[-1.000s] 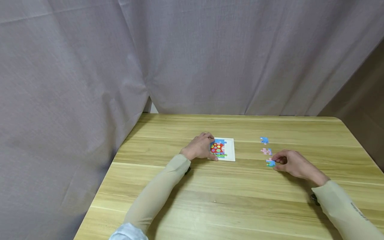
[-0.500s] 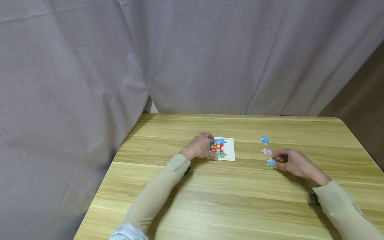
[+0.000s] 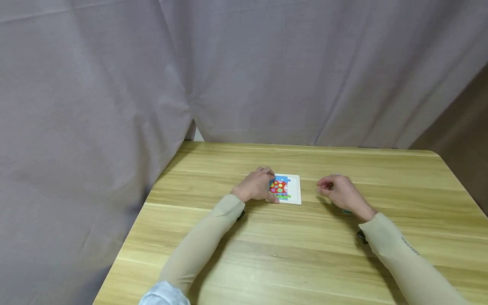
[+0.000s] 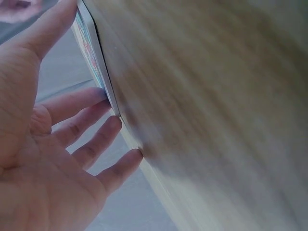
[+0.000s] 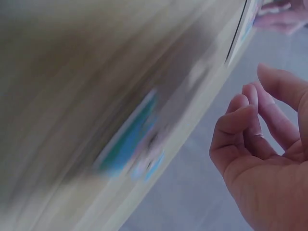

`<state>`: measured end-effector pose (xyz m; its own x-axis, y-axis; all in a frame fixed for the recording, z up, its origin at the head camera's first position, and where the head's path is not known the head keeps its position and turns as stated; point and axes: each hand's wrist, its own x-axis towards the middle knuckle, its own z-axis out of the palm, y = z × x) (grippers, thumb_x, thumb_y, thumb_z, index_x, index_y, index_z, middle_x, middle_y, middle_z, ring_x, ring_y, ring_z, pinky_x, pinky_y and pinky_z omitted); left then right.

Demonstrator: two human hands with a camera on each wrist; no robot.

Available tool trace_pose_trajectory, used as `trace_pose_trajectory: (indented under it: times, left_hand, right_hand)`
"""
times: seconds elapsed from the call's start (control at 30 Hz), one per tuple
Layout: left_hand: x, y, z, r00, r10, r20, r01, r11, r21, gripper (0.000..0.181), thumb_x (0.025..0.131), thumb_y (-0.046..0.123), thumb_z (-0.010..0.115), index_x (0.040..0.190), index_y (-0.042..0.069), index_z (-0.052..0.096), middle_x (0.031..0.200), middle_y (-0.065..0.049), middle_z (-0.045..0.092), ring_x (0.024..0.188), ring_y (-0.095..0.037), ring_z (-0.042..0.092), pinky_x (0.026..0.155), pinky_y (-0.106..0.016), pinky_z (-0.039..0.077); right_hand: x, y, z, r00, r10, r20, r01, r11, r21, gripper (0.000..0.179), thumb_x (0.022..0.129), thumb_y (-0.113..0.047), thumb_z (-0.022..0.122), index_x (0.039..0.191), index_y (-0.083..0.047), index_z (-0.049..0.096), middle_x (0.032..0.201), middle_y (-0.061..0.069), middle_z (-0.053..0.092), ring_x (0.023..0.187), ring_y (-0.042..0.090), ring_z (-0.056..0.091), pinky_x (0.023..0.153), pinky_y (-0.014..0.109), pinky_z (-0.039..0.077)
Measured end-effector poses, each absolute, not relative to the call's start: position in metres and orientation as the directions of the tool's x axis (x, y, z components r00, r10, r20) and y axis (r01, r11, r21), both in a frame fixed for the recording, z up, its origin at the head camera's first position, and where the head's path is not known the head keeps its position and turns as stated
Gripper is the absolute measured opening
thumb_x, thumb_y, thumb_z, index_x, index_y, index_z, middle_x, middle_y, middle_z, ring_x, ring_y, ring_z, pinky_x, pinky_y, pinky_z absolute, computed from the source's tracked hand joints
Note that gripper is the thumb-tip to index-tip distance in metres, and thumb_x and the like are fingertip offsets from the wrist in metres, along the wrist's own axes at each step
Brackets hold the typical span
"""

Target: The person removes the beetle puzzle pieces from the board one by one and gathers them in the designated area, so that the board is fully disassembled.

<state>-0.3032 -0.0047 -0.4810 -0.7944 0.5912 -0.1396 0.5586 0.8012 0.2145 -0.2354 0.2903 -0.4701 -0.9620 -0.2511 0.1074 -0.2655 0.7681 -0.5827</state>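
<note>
My left hand holds the white jigsaw puzzle tray by its left part, thumb at the front edge and fingers at the back edge. Joined pieces with a red spotted picture fill the tray's left side; its right strip is bare white. Over the table to the right, my right hand hovers with loosely bent fingers, and nothing shows between thumb and fingertips in the right wrist view. Beneath it lie loose puzzle pieces, blurred there; in the head view the hand hides all but a green edge.
The wooden table carries the tray and the loose pieces. Grey curtains hang behind the table and along its left side.
My right hand has left the lowest loose piece and moved left and farther back, now covering the pieces in the head view. The left hand stays on the tray.
</note>
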Motion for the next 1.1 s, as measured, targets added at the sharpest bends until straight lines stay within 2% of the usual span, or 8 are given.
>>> trace_pose_trajectory:
  times: [0.27, 0.5, 0.6, 0.83, 0.97, 1.1]
  left_hand:
    - [-0.306, -0.004, -0.483, -0.788, 0.603, -0.123, 0.576, 0.793, 0.198, 0.089, 0.086, 0.062, 0.088, 0.154, 0.013, 0.062, 0.161, 0.002, 0.054, 0.150, -0.022, 0.049, 0.124, -0.037, 0.050]
    - [-0.307, -0.005, -0.484, -0.792, 0.597, -0.128, 0.566, 0.797, 0.213, 0.088, 0.086, 0.061, 0.089, 0.155, 0.013, 0.062, 0.162, 0.003, 0.054, 0.151, -0.022, 0.048, 0.124, -0.036, 0.049]
    - [-0.307, -0.005, -0.484, -0.794, 0.594, -0.130, 0.564, 0.800, 0.204, 0.088, 0.086, 0.062, 0.088, 0.155, 0.014, 0.062, 0.161, 0.003, 0.054, 0.151, -0.021, 0.048, 0.124, -0.036, 0.049]
    - [-0.306, -0.004, -0.485, -0.795, 0.595, -0.122, 0.568, 0.799, 0.198, 0.088, 0.086, 0.062, 0.088, 0.154, 0.013, 0.063, 0.160, 0.004, 0.054, 0.148, -0.021, 0.050, 0.120, -0.034, 0.052]
    - [-0.306, -0.005, -0.486, -0.796, 0.593, -0.122, 0.565, 0.800, 0.201, 0.088, 0.086, 0.062, 0.088, 0.154, 0.013, 0.063, 0.160, 0.004, 0.054, 0.147, -0.020, 0.050, 0.120, -0.034, 0.052]
    - [-0.306, -0.007, -0.486, -0.797, 0.592, -0.124, 0.564, 0.801, 0.202, 0.088, 0.086, 0.062, 0.089, 0.155, 0.013, 0.062, 0.160, 0.004, 0.054, 0.148, -0.021, 0.050, 0.120, -0.034, 0.052]
  right_hand:
    - [-0.269, 0.247, -0.486, -0.947, -0.301, 0.109, -0.307, 0.757, -0.577, 0.013, 0.098, -0.005, 0.078, 0.105, 0.004, 0.081, 0.095, 0.015, 0.080, 0.083, 0.015, 0.068, 0.074, 0.024, 0.054]
    - [-0.287, 0.227, -0.488, -0.947, -0.312, 0.072, -0.297, 0.773, -0.561, 0.015, 0.099, -0.004, 0.074, 0.108, 0.006, 0.080, 0.099, 0.018, 0.081, 0.090, 0.026, 0.072, 0.084, 0.043, 0.061]
    - [-0.293, 0.221, -0.488, -0.943, -0.325, 0.070, -0.309, 0.781, -0.542, 0.013, 0.099, -0.001, 0.073, 0.105, 0.007, 0.080, 0.098, 0.020, 0.080, 0.089, 0.028, 0.072, 0.083, 0.047, 0.061]
    - [-0.300, 0.215, -0.485, -0.944, -0.328, 0.034, -0.298, 0.804, -0.515, 0.009, 0.094, 0.002, 0.072, 0.099, 0.008, 0.077, 0.091, 0.019, 0.076, 0.082, 0.026, 0.066, 0.073, 0.036, 0.055]
    - [-0.301, 0.212, -0.484, -0.951, -0.309, -0.023, -0.251, 0.813, -0.526, 0.008, 0.096, 0.001, 0.070, 0.101, 0.007, 0.072, 0.090, 0.015, 0.070, 0.082, 0.024, 0.062, 0.073, 0.030, 0.048]
    - [-0.303, 0.211, -0.484, -0.953, -0.301, -0.023, -0.243, 0.813, -0.529, 0.007, 0.097, 0.002, 0.068, 0.102, 0.004, 0.069, 0.089, 0.013, 0.067, 0.081, 0.022, 0.059, 0.072, 0.029, 0.046]
